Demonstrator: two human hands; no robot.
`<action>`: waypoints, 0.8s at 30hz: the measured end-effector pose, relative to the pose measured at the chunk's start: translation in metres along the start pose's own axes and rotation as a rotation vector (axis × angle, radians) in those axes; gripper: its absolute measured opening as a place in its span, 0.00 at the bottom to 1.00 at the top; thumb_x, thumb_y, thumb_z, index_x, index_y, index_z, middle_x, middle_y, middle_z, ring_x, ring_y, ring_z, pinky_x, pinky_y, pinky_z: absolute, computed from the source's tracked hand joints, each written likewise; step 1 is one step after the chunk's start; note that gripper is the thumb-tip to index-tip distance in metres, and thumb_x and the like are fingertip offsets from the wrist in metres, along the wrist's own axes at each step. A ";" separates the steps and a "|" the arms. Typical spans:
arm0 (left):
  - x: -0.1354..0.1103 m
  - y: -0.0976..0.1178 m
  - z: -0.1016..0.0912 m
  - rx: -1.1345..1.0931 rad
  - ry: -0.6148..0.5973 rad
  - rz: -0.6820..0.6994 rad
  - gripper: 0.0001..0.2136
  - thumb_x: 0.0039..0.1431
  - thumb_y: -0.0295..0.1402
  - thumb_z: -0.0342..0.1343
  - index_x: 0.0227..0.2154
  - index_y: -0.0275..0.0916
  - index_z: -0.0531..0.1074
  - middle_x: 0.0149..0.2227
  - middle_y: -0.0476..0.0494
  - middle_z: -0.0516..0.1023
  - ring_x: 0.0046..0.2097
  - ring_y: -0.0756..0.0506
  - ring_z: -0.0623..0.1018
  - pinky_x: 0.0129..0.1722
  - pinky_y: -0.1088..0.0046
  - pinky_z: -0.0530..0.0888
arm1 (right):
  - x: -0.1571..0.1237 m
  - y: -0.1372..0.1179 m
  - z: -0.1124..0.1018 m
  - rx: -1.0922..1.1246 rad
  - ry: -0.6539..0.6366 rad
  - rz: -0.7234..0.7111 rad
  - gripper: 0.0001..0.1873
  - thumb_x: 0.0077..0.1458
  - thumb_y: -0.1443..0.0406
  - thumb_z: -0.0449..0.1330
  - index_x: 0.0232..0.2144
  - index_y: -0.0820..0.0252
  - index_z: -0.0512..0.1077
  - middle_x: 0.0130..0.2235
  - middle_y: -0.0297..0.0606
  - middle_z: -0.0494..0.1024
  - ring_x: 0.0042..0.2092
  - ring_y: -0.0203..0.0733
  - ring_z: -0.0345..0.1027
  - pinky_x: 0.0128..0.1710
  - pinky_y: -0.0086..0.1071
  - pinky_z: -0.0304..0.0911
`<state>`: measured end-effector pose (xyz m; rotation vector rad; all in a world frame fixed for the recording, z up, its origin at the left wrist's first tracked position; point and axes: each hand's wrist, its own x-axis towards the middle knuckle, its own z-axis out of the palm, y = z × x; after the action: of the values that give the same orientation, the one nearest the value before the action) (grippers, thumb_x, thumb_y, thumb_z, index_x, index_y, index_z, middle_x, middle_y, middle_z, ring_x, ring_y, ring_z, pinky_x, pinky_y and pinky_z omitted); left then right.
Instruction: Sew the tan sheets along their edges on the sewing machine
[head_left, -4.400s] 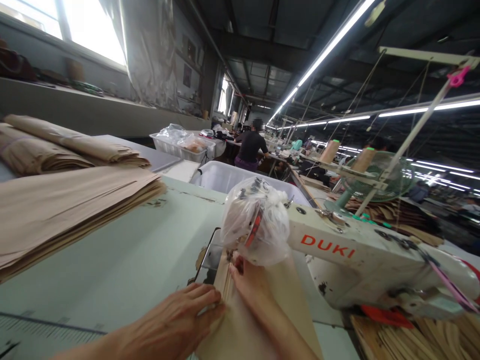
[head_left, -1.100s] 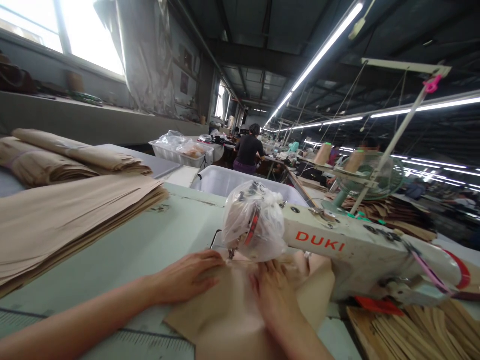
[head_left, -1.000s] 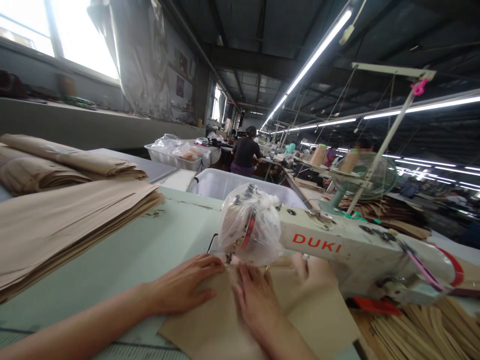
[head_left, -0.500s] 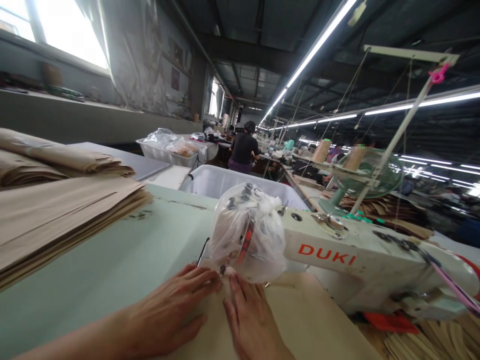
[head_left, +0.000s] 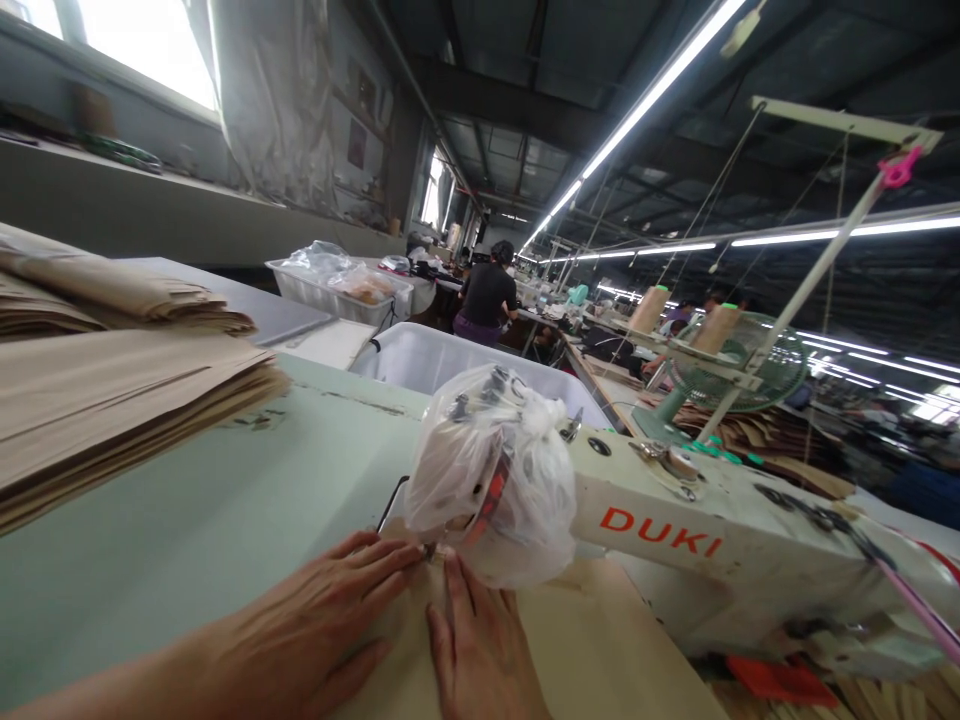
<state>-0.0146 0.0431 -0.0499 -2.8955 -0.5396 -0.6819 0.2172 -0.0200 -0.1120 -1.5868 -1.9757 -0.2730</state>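
Observation:
A sewing machine [head_left: 652,520] marked DUKI stretches in from the right, its head wrapped in a clear plastic bag [head_left: 510,500]. Under that head lies a flat tan sheet [head_left: 600,640], fabric or paper. My left hand [head_left: 337,610] rests on the sheet's left part, fingers stretched out toward the presser foot [head_left: 431,550]. Just to its right, my right hand [head_left: 476,635] presses flat on the sheet, fingertips partly beneath the bag. Neither hand grasps anything. The needle area is mostly hidden by bag and fingers.
Stacked tan sheets [head_left: 135,400] lie on the pale green table [head_left: 322,440] at left. Behind the machine stands a white bin [head_left: 457,350]. A thread stand [head_left: 787,300] with cones and a green fan [head_left: 765,365] are at right. A person [head_left: 487,295] sits farther back.
The view has shifted slightly. Both hands appear a little farther left and lower, still flat on the sheet beside the presser foot.

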 end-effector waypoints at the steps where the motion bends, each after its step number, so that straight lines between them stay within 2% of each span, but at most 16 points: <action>1: 0.000 0.000 0.000 -0.004 -0.003 -0.004 0.33 0.64 0.32 0.56 0.69 0.40 0.53 0.67 0.41 0.65 0.65 0.40 0.69 0.66 0.65 0.65 | 0.000 0.001 0.000 -0.013 0.003 0.005 0.24 0.68 0.61 0.49 0.64 0.54 0.64 0.61 0.41 0.70 0.60 0.55 0.66 0.61 0.52 0.64; 4: 0.002 0.001 -0.002 -0.038 -0.023 -0.022 0.33 0.64 0.30 0.55 0.69 0.40 0.52 0.66 0.40 0.66 0.65 0.40 0.69 0.66 0.64 0.65 | 0.002 0.005 0.001 -0.051 -0.030 -0.078 0.26 0.68 0.61 0.50 0.66 0.55 0.61 0.62 0.42 0.70 0.60 0.55 0.67 0.59 0.50 0.67; 7: 0.004 0.001 -0.004 -0.058 -0.053 -0.032 0.33 0.63 0.29 0.55 0.69 0.40 0.52 0.67 0.41 0.65 0.65 0.40 0.68 0.67 0.63 0.64 | 0.004 0.010 0.000 -0.082 -0.028 -0.088 0.26 0.68 0.61 0.50 0.67 0.56 0.60 0.61 0.42 0.70 0.59 0.56 0.68 0.57 0.50 0.69; 13: 0.005 0.000 -0.004 -0.035 -0.058 0.005 0.32 0.66 0.31 0.54 0.70 0.41 0.51 0.68 0.44 0.64 0.66 0.42 0.67 0.69 0.63 0.59 | 0.007 0.019 -0.003 -0.133 -0.060 -0.214 0.29 0.68 0.61 0.53 0.68 0.57 0.57 0.61 0.41 0.71 0.57 0.54 0.71 0.53 0.45 0.74; 16: 0.007 0.001 -0.008 -0.046 -0.062 0.023 0.32 0.65 0.30 0.54 0.70 0.45 0.52 0.68 0.47 0.63 0.66 0.42 0.66 0.69 0.63 0.60 | 0.006 0.012 -0.002 -0.086 -0.019 -0.145 0.25 0.68 0.60 0.51 0.66 0.54 0.61 0.61 0.39 0.70 0.57 0.54 0.71 0.56 0.48 0.72; 19: 0.009 0.001 -0.012 -0.065 -0.046 0.026 0.37 0.62 0.30 0.57 0.71 0.48 0.48 0.68 0.47 0.64 0.66 0.40 0.67 0.67 0.62 0.63 | 0.007 0.000 -0.003 -0.030 0.038 -0.030 0.22 0.69 0.59 0.49 0.63 0.50 0.65 0.61 0.35 0.71 0.59 0.54 0.69 0.58 0.52 0.68; 24: 0.010 0.002 -0.015 -0.058 -0.030 0.033 0.39 0.61 0.30 0.57 0.72 0.51 0.47 0.68 0.48 0.63 0.65 0.39 0.68 0.66 0.62 0.65 | 0.008 -0.005 -0.004 -0.003 0.044 -0.043 0.22 0.70 0.59 0.48 0.63 0.50 0.65 0.62 0.35 0.70 0.59 0.52 0.68 0.59 0.51 0.69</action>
<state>-0.0121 0.0415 -0.0323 -2.9657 -0.4822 -0.6615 0.2124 -0.0168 -0.1037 -1.5290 -1.9785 -0.3245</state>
